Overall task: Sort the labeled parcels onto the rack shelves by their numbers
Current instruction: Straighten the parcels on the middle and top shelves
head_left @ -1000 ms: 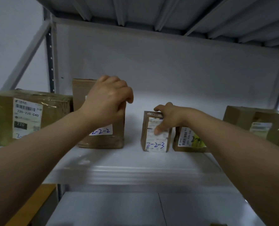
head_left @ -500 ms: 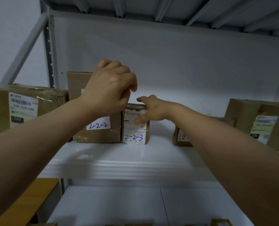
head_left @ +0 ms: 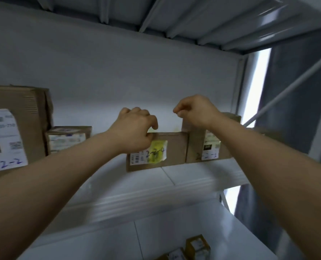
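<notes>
Pale grey wall [head_left: 118, 72], ribbed metal underside overhead [head_left: 212, 19], bright daylight strip [head_left: 257, 81]

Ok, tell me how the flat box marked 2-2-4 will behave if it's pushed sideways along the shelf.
The 2-2-4 box is low and wide, so it will probably slide rather than tip. Its cardboard looks stiff and should hold shape. It sits against the taller box, which would likely move too if pushed rightward.

White rack shelf [head_left: 184, 175] carries four cardboard parcels. Parcel marked 2-2-4 [head_left: 172, 149] stands directly under the left grip [head_left: 135, 128]. Second parcel [head_left: 195, 145] touches its right side, beneath the right grip [head_left: 195, 109]. Small parcel [head_left: 67, 137] and large parcel marked 2-2-2 [head_left: 13, 128] stand left of both grips, touching each other
</notes>
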Motion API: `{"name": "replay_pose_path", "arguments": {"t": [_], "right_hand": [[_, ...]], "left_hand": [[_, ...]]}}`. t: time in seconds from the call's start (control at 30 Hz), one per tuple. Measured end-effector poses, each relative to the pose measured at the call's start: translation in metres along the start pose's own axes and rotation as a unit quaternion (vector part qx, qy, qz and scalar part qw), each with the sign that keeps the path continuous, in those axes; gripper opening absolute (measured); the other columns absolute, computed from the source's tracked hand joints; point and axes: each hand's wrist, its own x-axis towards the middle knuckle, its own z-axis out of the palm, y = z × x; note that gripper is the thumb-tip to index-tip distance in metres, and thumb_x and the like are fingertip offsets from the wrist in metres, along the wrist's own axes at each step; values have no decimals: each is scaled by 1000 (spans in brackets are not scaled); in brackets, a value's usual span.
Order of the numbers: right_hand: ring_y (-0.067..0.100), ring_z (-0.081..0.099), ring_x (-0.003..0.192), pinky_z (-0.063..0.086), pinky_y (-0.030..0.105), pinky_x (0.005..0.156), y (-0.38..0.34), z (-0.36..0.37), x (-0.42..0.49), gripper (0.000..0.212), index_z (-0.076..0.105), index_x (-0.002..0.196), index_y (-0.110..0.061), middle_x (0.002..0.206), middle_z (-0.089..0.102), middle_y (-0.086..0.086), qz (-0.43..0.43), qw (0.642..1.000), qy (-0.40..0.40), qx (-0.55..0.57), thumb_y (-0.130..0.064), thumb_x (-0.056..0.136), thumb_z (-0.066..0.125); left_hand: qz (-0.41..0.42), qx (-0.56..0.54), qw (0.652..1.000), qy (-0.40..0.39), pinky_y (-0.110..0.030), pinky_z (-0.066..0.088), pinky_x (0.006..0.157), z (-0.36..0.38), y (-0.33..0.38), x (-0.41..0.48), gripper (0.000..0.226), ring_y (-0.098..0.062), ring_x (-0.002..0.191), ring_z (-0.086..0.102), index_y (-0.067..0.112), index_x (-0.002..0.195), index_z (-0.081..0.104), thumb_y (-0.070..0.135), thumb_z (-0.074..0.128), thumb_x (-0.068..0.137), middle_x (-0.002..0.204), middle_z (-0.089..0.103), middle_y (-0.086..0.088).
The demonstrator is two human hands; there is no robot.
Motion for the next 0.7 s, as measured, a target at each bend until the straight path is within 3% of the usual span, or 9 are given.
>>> {"name": "replay_pose_path", "arguments": {"t": [0.17,0.3,0.43,0.57,0.7], "right_hand": [[9,62,105,47,21,90,50,-46,-13,22,71,114,-19,111,67,-8,15,998,52,11,-14,94,65],[13,53,125,42,26,100,93,-62,-20,45,60,132,-24,135,59,-4,44,998,8,-35,-14,89,71],[22,46,134,39,32,104,120,-64,-14,61,52,138,-31,145,50,0,57,998,-20,-30,-20,84,77],[29,37,140,36,48,114,129,-58,2,74,43,140,-42,150,42,4,42,997,-50,-52,-36,77,82],[28,36,140,37,48,112,121,-53,15,77,41,140,-47,149,42,3,-1,999,-21,-34,-45,74,81]], "left_hand": [[7,-20,999,-31,-42,29,101,11,39,45,40,-20,124,43,31,131,53,35,52,91,126,59,6],[-29,-22,995,-96,-46,28,102,27,63,72,45,-24,130,37,31,137,45,39,50,93,130,57,2],[-73,9,982,-172,-49,24,107,43,73,85,53,-29,135,34,26,145,35,38,49,95,133,55,-5],[-91,12,966,-242,-46,33,101,54,68,87,52,-27,121,49,21,139,41,31,58,91,129,57,-3],[-84,-7,966,-243,-32,45,85,47,60,83,45,-22,106,54,16,132,51,16,64,88,125,59,-4]]}}
